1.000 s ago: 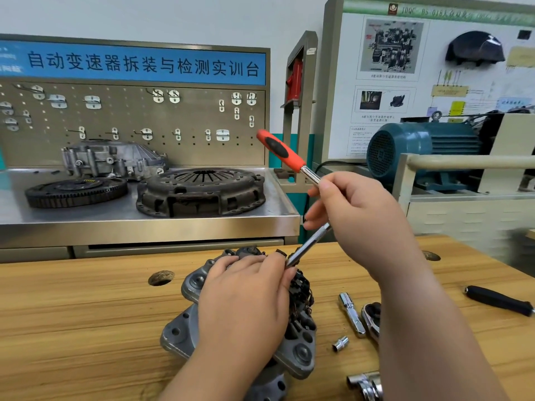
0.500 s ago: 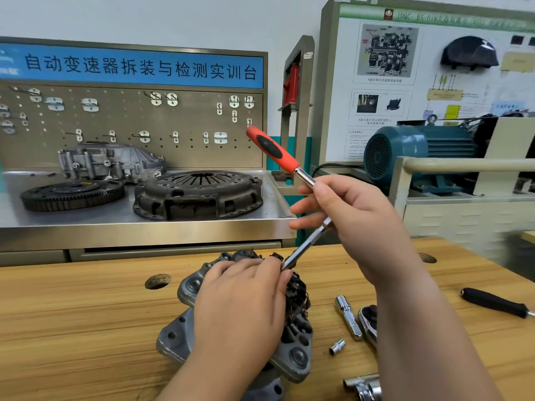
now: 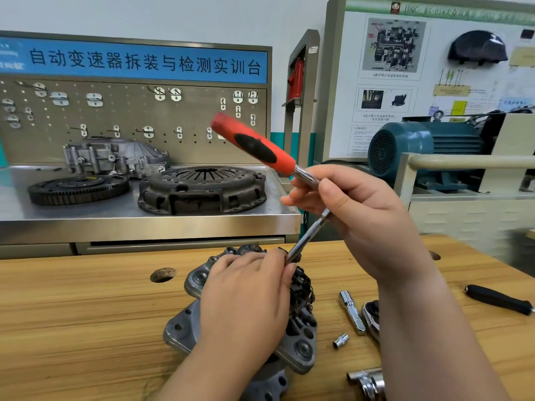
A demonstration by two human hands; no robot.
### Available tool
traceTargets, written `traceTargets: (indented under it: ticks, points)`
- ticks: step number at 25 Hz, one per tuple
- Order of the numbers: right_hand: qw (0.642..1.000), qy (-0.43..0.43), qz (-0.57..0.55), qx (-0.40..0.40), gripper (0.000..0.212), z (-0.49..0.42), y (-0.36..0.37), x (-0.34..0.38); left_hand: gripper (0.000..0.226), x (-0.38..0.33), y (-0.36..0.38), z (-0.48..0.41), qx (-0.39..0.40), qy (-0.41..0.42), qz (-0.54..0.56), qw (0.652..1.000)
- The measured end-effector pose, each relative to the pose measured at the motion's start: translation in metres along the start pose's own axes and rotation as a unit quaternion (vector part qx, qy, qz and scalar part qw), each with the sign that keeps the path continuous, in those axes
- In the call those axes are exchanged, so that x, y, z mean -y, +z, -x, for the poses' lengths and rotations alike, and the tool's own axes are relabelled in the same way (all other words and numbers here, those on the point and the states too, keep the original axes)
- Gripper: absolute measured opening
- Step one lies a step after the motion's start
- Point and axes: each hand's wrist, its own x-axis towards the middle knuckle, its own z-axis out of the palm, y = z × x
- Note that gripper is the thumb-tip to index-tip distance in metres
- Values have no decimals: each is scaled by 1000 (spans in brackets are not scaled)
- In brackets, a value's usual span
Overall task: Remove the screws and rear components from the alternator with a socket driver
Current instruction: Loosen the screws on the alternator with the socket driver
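Observation:
The grey alternator (image 3: 301, 347) lies on the wooden bench, its rear with dark windings facing up. My left hand (image 3: 246, 302) lies over its top and its fingertips pinch the lower end of the socket driver's steel shaft by the rear parts. The socket driver (image 3: 254, 147) has a red and black handle that slants up to the left. My right hand (image 3: 359, 218) holds the steel shaft just below the handle, fingers curled round it. The driver's tip and the screw are hidden behind my left fingers.
On the bench right of the alternator lie a chrome extension bar (image 3: 351, 312), a small socket (image 3: 341, 340), a chrome ratchet part (image 3: 366, 382) and a black-handled tool (image 3: 499, 299). Behind stand a steel shelf with a clutch cover (image 3: 202, 188) and flywheel (image 3: 78, 188), and a teal motor (image 3: 425, 151).
The driver's handle has swung a little to the left and my right fingers have shifted on the shaft. My left hand stays on the alternator.

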Motion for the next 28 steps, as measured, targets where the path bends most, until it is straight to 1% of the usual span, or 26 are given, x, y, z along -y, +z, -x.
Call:
traceTargets:
  ticks: [1,2,3,5,6,7,8,10,11,12,13,14,15,16,17,18,19,20,21,22,23,24,25,26,27,28]
  points:
    - [1000,0,24,-9,21,0,1,1,26,0,0,0,-3,1,2,1000]
    - [995,6,87,-40,20,1,4,1,26,0,0,0,-6,1,5,1000]
    - [981,19,173,-84,21,1,8,1,25,0,0,0,-9,1,8,1000]
    - [922,59,345,-165,25,2,15,-1,23,-1,0,0,-12,4,9,1000]
    - [895,78,398,-185,27,2,18,-2,23,-1,0,1,-13,5,7,1000]
    - [888,86,411,-189,28,1,18,-2,23,-1,0,1,-13,6,5,1000]
    - [904,82,382,-176,26,1,16,-1,25,-1,0,1,-12,4,3,1000]
    - [961,50,242,-121,24,-1,13,3,28,-1,1,1,-8,-4,1,1000]
    - [983,32,163,-84,24,-1,11,5,30,-1,1,0,-4,-6,-1,1000]
    - [994,22,89,-56,23,-1,7,6,30,-1,1,0,-1,-6,-4,1000]
    - [998,26,47,-41,21,-1,5,7,30,-1,1,0,-1,-5,-7,1000]
    - [997,41,52,-49,21,-1,4,5,29,-1,2,0,-3,-4,-10,1000]
    - [989,61,110,-80,21,0,4,2,28,-1,2,-1,-6,-3,-12,1000]
    - [967,79,215,-114,23,0,5,-2,27,-1,2,-1,-8,-3,-13,1000]
    - [924,98,342,-136,25,0,6,-6,27,-1,2,-1,-9,-2,-12,1000]
    - [873,113,452,-144,27,0,7,-8,27,-2,2,-1,-9,1,-10,1000]
    - [847,107,496,-158,28,-1,9,-9,26,-2,2,-1,-9,3,-9,1000]
    - [861,99,472,-158,26,-1,9,-8,26,-1,2,0,-8,3,-10,1000]
    - [907,83,386,-146,23,-1,6,-8,27,-1,2,0,-7,1,-12,1000]
    - [952,69,273,-122,21,-1,3,-6,28,-1,2,0,-6,-1,-10,1000]
    - [985,53,147,-76,20,-1,1,-3,29,-1,2,0,-7,-2,-7,1000]
    - [998,39,34,-33,19,1,0,0,28,-1,2,0,-8,0,-2,1000]
    - [999,29,-39,0,19,1,-3,2,27,0,2,0,-9,4,1,1000]
    - [998,27,-54,15,19,2,-3,3,26,0,1,0,-10,8,3,1000]
    - [999,32,-11,-4,18,2,-1,2,24,0,1,0,-12,10,3,1000]
    - [995,42,76,-46,18,2,1,0,23,-1,1,-1,-15,10,4,1000]
